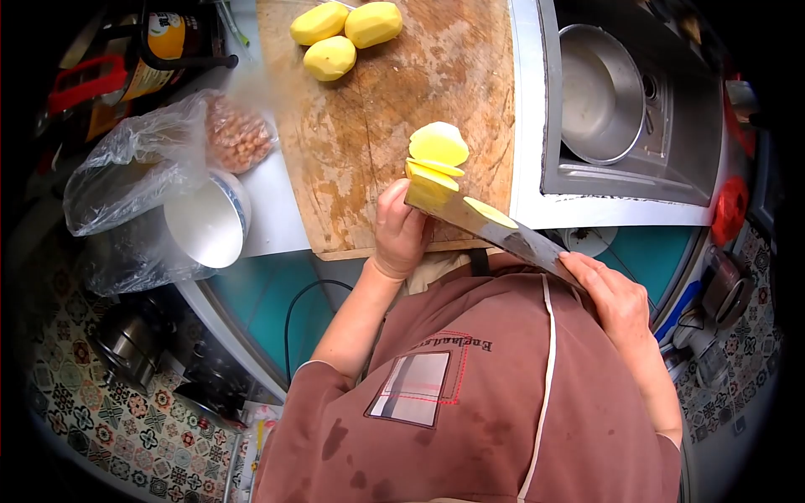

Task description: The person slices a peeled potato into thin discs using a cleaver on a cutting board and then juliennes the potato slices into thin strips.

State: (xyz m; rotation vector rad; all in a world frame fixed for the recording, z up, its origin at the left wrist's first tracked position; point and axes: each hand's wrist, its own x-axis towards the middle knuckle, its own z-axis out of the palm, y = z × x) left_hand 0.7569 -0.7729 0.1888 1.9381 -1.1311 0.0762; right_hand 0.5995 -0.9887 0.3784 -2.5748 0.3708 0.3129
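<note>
My right hand point(610, 289) is closed around the handle end of a kitchen knife point(532, 246). Its broad blade slants up and left across the near part of the wooden cutting board point(453, 59). One thin potato slice point(490, 212) clings to the blade. Beyond the blade tip, several yellow potato slices point(439, 144) lie overlapped on the board. My left hand point(401, 230) has its fingers curled against the cut potato, right behind the blade, which partly hides both. Whole peeled potatoes point(329, 58) sit together at the board's far left.
To the right, a metal pot point(616, 101) stands in the sink point(704, 159). Left of the board are a white bowl point(210, 220), a clear plastic bag point(138, 168) and a bag of reddish-brown nuts or beans point(238, 134). Bottles stand at the far left.
</note>
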